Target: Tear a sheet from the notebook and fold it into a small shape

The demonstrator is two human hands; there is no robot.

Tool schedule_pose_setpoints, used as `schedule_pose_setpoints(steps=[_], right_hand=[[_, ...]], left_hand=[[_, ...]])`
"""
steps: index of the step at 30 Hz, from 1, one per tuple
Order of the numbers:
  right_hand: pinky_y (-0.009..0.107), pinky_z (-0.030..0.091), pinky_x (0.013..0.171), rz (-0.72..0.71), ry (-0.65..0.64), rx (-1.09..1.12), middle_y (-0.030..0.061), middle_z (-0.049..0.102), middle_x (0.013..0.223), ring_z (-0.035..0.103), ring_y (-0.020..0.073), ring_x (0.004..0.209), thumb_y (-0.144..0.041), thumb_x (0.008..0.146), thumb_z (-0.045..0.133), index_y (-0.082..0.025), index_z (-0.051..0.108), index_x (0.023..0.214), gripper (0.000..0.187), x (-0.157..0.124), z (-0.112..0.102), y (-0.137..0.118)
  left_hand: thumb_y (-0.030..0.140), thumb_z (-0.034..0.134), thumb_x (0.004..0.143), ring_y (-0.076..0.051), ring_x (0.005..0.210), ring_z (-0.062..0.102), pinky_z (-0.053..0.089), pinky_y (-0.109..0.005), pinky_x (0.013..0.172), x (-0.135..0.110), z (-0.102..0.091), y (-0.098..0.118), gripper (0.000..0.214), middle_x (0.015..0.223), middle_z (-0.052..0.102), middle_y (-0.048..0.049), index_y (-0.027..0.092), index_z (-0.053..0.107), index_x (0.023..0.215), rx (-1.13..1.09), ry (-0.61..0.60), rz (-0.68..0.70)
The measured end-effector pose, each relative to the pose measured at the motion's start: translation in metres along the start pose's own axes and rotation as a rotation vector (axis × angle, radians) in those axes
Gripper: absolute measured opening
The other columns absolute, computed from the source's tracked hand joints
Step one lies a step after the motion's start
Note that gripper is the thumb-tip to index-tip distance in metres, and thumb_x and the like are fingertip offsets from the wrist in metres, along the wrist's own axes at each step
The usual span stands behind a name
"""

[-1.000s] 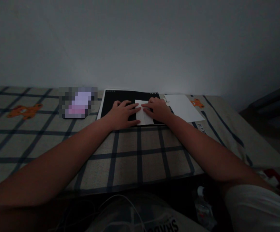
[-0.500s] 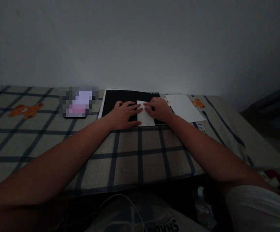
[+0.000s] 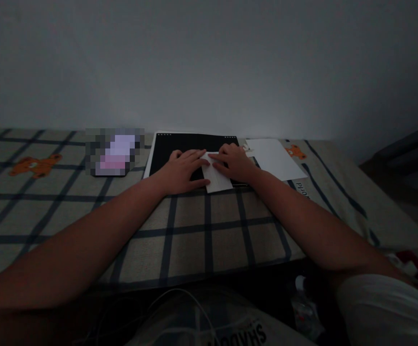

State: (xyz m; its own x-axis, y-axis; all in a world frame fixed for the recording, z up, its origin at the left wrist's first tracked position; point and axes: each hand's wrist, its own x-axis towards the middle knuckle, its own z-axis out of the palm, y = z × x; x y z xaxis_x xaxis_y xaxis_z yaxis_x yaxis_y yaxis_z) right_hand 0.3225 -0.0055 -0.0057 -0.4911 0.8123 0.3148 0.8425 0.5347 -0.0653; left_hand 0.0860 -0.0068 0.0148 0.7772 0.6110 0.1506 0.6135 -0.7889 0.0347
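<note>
A small folded white paper [image 3: 216, 179] lies on a black board [image 3: 180, 144] that rests on the checked cloth. My left hand [image 3: 182, 169] lies flat on the board with its fingers stretched out, the fingertips pressing the paper's left edge. My right hand [image 3: 234, 163] rests on the paper's upper right part, fingers extended and pressing down. The paper sits slightly turned, its near corner reaching past the board's front edge.
A white sheet [image 3: 274, 158] lies right of the board. A phone with a lit screen [image 3: 115, 153] lies to the left. The checked cloth [image 3: 209, 230] with orange bear prints covers the surface, which ends at a grey wall behind. A plastic bottle [image 3: 302, 312] lies below the front edge.
The paper has turned slightly and slid toward me, its near corner now over the board's front edge. Both hands shifted a little with it, still pressing it.
</note>
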Motion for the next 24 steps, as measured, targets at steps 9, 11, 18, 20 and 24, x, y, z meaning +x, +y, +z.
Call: schedule_pose_setpoints(steps=[9, 11, 18, 20, 24], right_hand=[[0.041, 0.028, 0.091, -0.139, -0.008, 0.075, 0.0086, 0.06, 0.129, 0.046, 0.0272, 0.117, -0.04, 0.097, 0.044, -0.024, 0.066, 0.123, 0.038, -0.0019, -0.0081, -0.0035], [0.042, 0.029, 0.093, -0.155, -0.02, 0.079, 0.0084, 0.06, 0.133, 0.047, 0.0275, 0.119, -0.041, 0.097, 0.045, -0.024, 0.065, 0.125, 0.038, -0.0028, -0.0087, -0.0048], [0.045, 0.032, 0.096, -0.092, -0.031, 0.047, 0.0127, 0.056, 0.14, 0.048, 0.0302, 0.125, -0.042, 0.099, 0.04, -0.019, 0.058, 0.134, 0.046, -0.0031, -0.0062, -0.0064], [0.045, 0.033, 0.097, -0.085, -0.037, 0.044, 0.0132, 0.055, 0.141, 0.048, 0.0304, 0.127, -0.041, 0.099, 0.039, -0.018, 0.057, 0.135, 0.046, -0.003, -0.0056, -0.0065], [0.048, 0.032, 0.101, -0.101, -0.061, 0.056, 0.0127, 0.051, 0.146, 0.045, 0.0309, 0.131, -0.042, 0.098, 0.042, -0.019, 0.054, 0.14, 0.049, -0.0029, -0.0055, -0.0065]], left_hand=[[0.061, 0.045, 0.092, -0.03, 0.141, 0.037, 0.024, -0.045, 0.108, 0.0008, 0.0038, -0.0001, 0.075, 0.155, 0.039, -0.0158, 0.016, 0.031, 0.151, -0.009, 0.024, -0.069], [0.061, 0.044, 0.092, -0.03, 0.142, 0.034, 0.023, -0.046, 0.109, 0.0007, 0.0045, -0.0002, 0.075, 0.156, 0.036, -0.0152, 0.017, 0.031, 0.151, 0.005, 0.023, -0.073], [0.057, 0.04, 0.096, -0.029, 0.142, 0.035, 0.027, -0.045, 0.106, 0.0003, 0.0043, -0.0019, 0.069, 0.154, 0.04, -0.0146, 0.016, 0.032, 0.15, -0.016, 0.06, -0.049], [0.056, 0.039, 0.096, -0.028, 0.14, 0.038, 0.029, -0.044, 0.105, 0.0005, 0.0045, -0.0023, 0.065, 0.151, 0.044, -0.0138, 0.016, 0.036, 0.148, -0.024, 0.06, -0.047], [0.058, 0.044, 0.094, -0.029, 0.14, 0.037, 0.027, -0.046, 0.107, 0.0008, 0.0062, -0.0025, 0.066, 0.153, 0.042, -0.0126, 0.018, 0.039, 0.147, -0.016, 0.04, -0.062]])
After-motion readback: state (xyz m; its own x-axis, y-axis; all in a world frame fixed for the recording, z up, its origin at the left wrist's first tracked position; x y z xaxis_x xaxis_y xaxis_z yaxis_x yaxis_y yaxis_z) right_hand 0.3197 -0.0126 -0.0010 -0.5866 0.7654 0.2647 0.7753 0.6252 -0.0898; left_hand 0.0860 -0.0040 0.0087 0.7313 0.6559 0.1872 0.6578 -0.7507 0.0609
